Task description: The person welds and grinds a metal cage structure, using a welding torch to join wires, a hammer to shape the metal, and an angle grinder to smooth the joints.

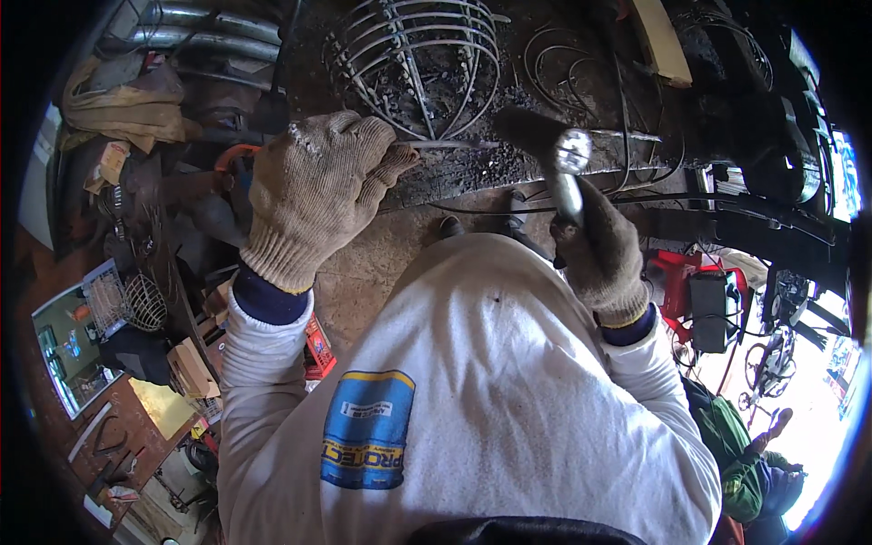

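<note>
One likely stiff rod (459,143) at table (445,188) edge, beside wire cage (413,59); left hand (316,191), fingers curled, seemingly pinches end. Right hand (606,259), fingers wrapped round hammer (572,153): likely heavy, best held clear of head.

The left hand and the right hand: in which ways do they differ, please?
The left hand is curled near the wire cage, its grip unclear; the right hand grips a hammer.
The left hand looks larger in the picture than the right hand.
The left hand appears lighter; the right hand, darker.
Both wear brown knitted gloves.
</note>
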`<state>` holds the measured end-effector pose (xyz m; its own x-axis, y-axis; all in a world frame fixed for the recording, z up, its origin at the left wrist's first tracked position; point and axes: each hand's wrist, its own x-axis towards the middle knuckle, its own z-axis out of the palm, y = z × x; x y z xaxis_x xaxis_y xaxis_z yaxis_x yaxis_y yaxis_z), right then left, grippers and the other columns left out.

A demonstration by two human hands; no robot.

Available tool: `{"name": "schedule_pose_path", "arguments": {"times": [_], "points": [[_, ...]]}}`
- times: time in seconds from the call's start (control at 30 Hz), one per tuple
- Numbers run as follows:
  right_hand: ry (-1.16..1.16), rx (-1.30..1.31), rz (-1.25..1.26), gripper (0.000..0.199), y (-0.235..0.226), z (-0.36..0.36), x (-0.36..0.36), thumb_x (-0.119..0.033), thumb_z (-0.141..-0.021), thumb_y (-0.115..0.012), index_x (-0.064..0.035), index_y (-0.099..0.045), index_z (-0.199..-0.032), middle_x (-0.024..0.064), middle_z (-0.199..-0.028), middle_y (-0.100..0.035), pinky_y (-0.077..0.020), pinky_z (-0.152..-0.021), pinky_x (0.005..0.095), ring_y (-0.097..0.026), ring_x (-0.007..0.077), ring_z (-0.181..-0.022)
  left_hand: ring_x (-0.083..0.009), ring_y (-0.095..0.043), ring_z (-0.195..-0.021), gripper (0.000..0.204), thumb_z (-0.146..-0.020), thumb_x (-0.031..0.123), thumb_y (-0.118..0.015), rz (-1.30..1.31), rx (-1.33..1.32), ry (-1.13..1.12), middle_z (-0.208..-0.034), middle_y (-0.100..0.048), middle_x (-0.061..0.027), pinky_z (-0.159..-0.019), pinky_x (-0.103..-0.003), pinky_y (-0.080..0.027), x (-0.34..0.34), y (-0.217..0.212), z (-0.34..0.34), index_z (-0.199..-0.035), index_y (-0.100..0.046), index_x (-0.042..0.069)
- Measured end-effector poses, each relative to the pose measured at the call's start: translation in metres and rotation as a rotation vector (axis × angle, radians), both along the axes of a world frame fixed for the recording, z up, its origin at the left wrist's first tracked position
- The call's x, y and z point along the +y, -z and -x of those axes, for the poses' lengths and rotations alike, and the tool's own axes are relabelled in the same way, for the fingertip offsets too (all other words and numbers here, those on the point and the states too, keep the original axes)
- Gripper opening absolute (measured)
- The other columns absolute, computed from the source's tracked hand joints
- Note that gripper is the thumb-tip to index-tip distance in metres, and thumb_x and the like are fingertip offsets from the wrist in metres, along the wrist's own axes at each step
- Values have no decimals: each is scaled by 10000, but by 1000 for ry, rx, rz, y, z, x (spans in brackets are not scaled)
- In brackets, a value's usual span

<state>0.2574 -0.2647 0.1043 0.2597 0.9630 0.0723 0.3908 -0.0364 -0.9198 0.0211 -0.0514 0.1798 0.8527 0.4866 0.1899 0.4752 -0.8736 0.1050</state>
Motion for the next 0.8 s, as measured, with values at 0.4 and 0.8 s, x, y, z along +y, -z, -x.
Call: {"name": "schedule_pose_path", "arguments": {"times": [0.4, 0.8], "points": [[105, -103, 18, 448, -36, -6, 1, -36, -936, -601, 64, -545, -1369, 192, -1061, -727, -574, -813, 356, -731, 233, -913, -324, -673, -766, 265, -928, 361, -684, -100, 28, 37, -865, -683, -93, -658, -446, -543, 1, 0, -3, -929, -677, 96], [91, -247, 145, 494, -54, -6, -1, -135, -924, -695, -12, -554, -1381, 243, -1030, -714, -580, -782, 414, -734, 390, -930, -298, -679, -790, 320, -927, 445, -662, -102, 149, 88, -874, -663, -77, -653, -443, -549, -6, -5, -10, -934, -678, 125]]}}
